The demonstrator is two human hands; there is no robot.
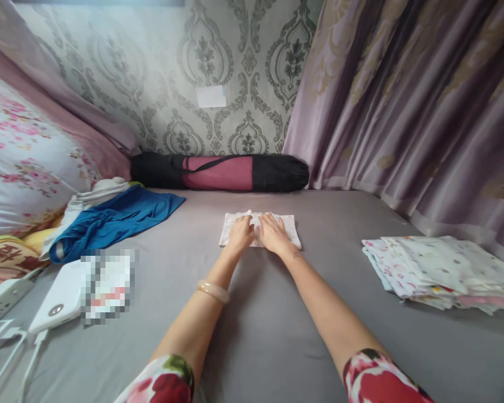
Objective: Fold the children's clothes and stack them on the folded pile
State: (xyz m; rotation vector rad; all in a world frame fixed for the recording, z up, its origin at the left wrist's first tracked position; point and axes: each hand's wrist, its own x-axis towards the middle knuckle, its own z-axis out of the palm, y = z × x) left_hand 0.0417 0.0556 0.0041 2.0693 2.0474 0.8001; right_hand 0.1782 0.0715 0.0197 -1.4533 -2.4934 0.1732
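Observation:
A folded white cloth with faint printing [292, 226] lies on the grey sheet in front of me, wider than it is deep. My left hand [241, 232] rests on its left half, fingers pointing away and slightly bent. Beside it, my right hand [274, 232] presses on the middle of the cloth with fingers spread. Both palms face down, and the thumbs are close together. Part of the cloth is hidden under the hands. Off to the right sits a stack of folded printed cloths [445, 268].
A black and maroon rolled bag [218, 172] lies along the wall. At left are a blue garment [126, 218], a floral pillow [25, 162], a white power bank [65, 294] with a cable, and a power strip [8, 296]. Purple curtains [386, 112] hang at right.

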